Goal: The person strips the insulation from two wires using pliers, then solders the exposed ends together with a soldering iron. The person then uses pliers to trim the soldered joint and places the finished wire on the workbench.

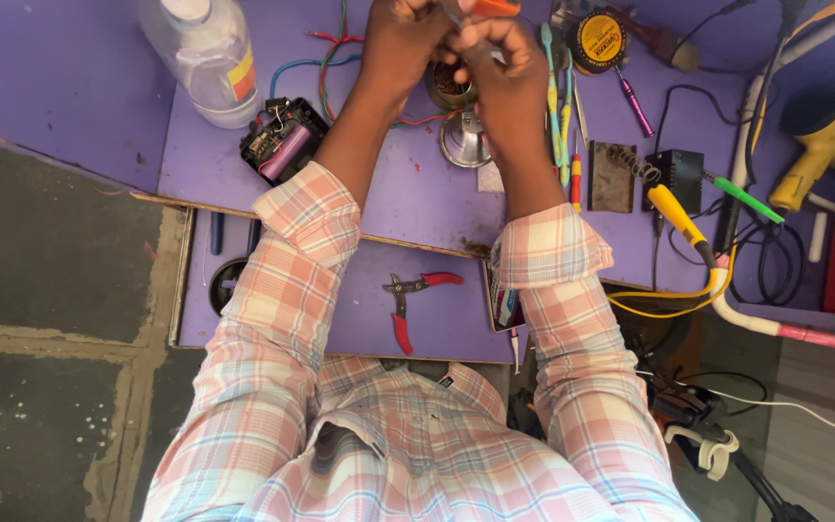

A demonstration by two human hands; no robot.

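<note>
Purple workbench (pixel 408 193) carries, left to right, a clear plastic bottle (pixel 207 58), an opened black casing with a purple cell (pixel 282 140), then the left hand (pixel 400 43) and right hand (pixel 495 58) pinched together on an orange-handled tool (pixel 491 8) — crowded by coloured wires (pixel 335 58) — and a yellow-handled soldering iron (pixel 680 220).

Count at this moment, head view:
- hands: 2, left hand (pixel 400 43) and right hand (pixel 500 53)
- clear plastic bottle (pixel 203 58): 1
- red-handled pliers (pixel 410 300): 1
- yellow heat gun (pixel 823 145): 1
- yellow-handled soldering iron (pixel 676 213): 1
- round tape measure (pixel 599 41): 1
- open black device with purple cell (pixel 282 140): 1
- shiny metal cone (pixel 466 140): 1
- green pen (pixel 744 196): 1
</note>
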